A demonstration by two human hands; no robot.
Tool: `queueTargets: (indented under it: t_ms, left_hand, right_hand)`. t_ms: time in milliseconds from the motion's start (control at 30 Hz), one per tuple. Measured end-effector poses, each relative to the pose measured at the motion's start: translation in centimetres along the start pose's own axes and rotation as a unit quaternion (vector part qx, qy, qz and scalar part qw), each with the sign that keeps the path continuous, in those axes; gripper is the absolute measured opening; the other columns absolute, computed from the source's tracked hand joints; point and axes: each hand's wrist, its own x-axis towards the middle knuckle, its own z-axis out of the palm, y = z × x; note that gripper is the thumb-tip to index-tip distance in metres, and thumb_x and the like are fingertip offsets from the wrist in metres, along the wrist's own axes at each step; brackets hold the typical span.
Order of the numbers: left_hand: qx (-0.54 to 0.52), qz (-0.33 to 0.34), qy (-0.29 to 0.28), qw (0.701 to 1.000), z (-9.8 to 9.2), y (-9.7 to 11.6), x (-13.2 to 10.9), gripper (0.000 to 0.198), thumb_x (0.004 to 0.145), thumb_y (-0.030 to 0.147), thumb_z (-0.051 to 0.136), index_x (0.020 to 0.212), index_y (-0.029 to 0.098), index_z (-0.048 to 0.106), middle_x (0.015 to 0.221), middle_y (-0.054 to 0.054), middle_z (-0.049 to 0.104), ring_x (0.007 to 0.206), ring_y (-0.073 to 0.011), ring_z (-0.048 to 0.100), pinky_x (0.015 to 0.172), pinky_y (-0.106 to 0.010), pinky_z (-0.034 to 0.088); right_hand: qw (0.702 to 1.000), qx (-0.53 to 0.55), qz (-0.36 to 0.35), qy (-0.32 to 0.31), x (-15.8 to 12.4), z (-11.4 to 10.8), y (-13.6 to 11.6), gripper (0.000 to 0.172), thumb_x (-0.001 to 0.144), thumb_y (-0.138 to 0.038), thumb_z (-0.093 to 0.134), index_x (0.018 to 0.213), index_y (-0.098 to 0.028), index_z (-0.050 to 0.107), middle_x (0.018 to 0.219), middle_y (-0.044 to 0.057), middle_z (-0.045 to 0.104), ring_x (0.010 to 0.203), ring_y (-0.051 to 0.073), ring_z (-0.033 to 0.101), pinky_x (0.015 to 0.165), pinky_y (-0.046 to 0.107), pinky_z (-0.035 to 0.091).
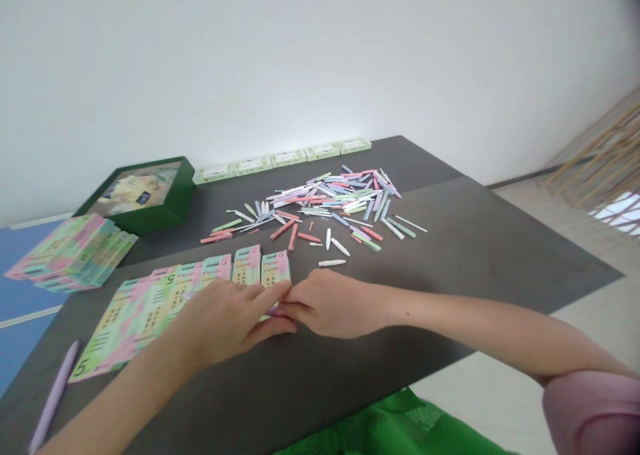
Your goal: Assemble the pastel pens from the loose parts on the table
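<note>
My left hand point(233, 315) and my right hand point(337, 305) meet over the front of the dark table, fingertips touching. Between them both pinch a small purple pen part point(272, 311); the fingers hide most of it. Under and beyond the left hand lies a row of pastel printed packets point(145, 315) in pink, green and yellow. A whole purple pen point(56, 395) rests at the lower left. Past the right hand, loose white pen pieces point(332, 263) lie in front of a large heap of coloured pen parts point(345, 191).
Several pale green flat boxes point(253, 165) line the wall edge. A dark green open box point(175, 205) holding plastic-wrapped contents stands at the back left, with a stack of pastel packets point(75, 251) before it. Green fabric point(390, 428) shows below the table's front edge.
</note>
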Motion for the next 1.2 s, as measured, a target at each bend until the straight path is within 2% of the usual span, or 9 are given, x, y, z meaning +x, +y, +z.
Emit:
queueTargets:
  t_ms: [167,267,400,567,733,833,933,1067,1200]
  left_hand:
    - [-0.13,-0.147,-0.028,0.98,0.9,1.3,-0.7,0.051,0.095,0.061,0.028,0.116,0.023,0.054,0.065,-0.001,0.073,0.052,-0.0228,0.067,0.047,-0.027,0.038]
    - [-0.216,-0.23,0.03,0.948,1.0,2.0,-0.6,0.04,0.094,0.056,0.04,0.11,0.024,0.057,0.062,0.001,0.07,0.053,-0.0215,0.066,0.048,-0.026,0.036]
    - [-0.333,-0.226,0.122,0.907,0.6,2.2,-0.1,0.021,0.087,0.042,0.06,0.087,0.024,0.069,0.05,0.003,0.059,0.042,-0.0134,0.049,0.046,-0.024,0.022]
    - [-0.601,-0.279,0.201,0.721,0.3,2.1,0.3,0.032,0.082,0.041,0.07,0.062,0.018,0.062,0.043,0.005,0.045,0.037,-0.0073,0.033,0.038,-0.02,0.016]
    - [-0.73,-0.278,0.33,0.53,0.1,1.9,1.4,0.042,0.1,0.046,0.029,0.068,0.023,0.044,0.037,0.012,0.024,0.031,-0.009,0.004,0.026,-0.017,0.018]
    - [-0.768,-0.277,0.397,0.419,0.0,1.6,2.2,0.049,0.103,0.035,0.01,0.066,0.021,0.04,0.038,0.011,0.027,0.028,-0.0069,0.01,0.027,-0.011,0.022]
    - [-0.79,-0.266,0.449,0.323,0.0,1.7,2.9,0.052,0.102,0.039,0.007,0.065,0.021,0.038,0.037,0.011,0.034,0.026,-0.0018,0.026,0.03,-0.005,0.027]
    - [-0.803,-0.273,0.48,0.225,-0.4,2.5,3.6,0.05,0.103,0.038,0.012,0.066,0.019,0.04,0.04,0.01,0.046,0.031,0.0013,0.045,0.043,-0.001,0.041]
    - [-0.795,-0.286,0.503,0.182,-0.7,3.3,4.1,0.046,0.103,0.034,0.017,0.068,0.02,0.044,0.043,0.009,0.05,0.033,0.0015,0.05,0.042,0.0,0.042]
  right_hand:
    - [0.998,0.019,-0.025,0.051,-0.5,-0.4,-0.1,0.04,0.101,-0.031,0.036,0.07,-0.015,0.054,0.06,-0.004,0.04,0.056,0.007,0.033,0.059,0.024,0.023]
    - [0.985,0.016,-0.014,0.169,-0.5,0.2,-0.6,0.045,0.103,-0.032,0.03,0.066,-0.015,0.049,0.056,-0.005,0.034,0.052,0.006,0.028,0.057,0.026,0.018]
    - [0.971,0.0,-0.021,0.24,-0.3,0.4,-1.2,0.047,0.104,-0.032,0.026,0.066,-0.015,0.049,0.057,-0.005,0.037,0.052,0.007,0.029,0.057,0.028,0.017]
    - [0.94,0.065,-0.034,0.333,-0.4,-1.2,0.3,0.047,0.102,-0.046,0.025,0.084,-0.016,0.055,0.068,-0.002,0.051,0.061,0.009,0.046,0.061,0.023,0.031]
    - [0.921,0.254,-0.051,0.292,0.2,0.1,2.9,0.036,0.087,-0.044,0.063,0.112,-0.02,0.053,0.109,0.004,0.064,0.082,0.011,0.063,0.074,0.025,0.049]
    - [0.934,0.266,-0.049,0.232,0.8,2.5,2.7,0.038,0.079,-0.043,0.071,0.106,-0.02,0.058,0.108,0.004,0.065,0.09,0.013,0.063,0.081,0.027,0.05]
    - [0.943,0.277,-0.034,0.182,1.2,4.6,1.4,0.033,0.081,-0.046,0.069,0.098,-0.019,0.061,0.094,0.002,0.068,0.074,0.01,0.062,0.07,0.022,0.048]
    - [0.934,0.317,-0.015,0.165,0.6,5.9,-0.5,0.025,0.089,-0.042,0.059,0.098,-0.019,0.058,0.076,-0.001,0.065,0.057,0.007,0.058,0.056,0.016,0.042]
    - [0.946,0.224,-0.008,0.233,-0.6,6.6,-1.7,0.024,0.096,-0.041,0.047,0.101,-0.019,0.055,0.07,0.0,0.066,0.059,0.011,0.062,0.057,0.019,0.04]
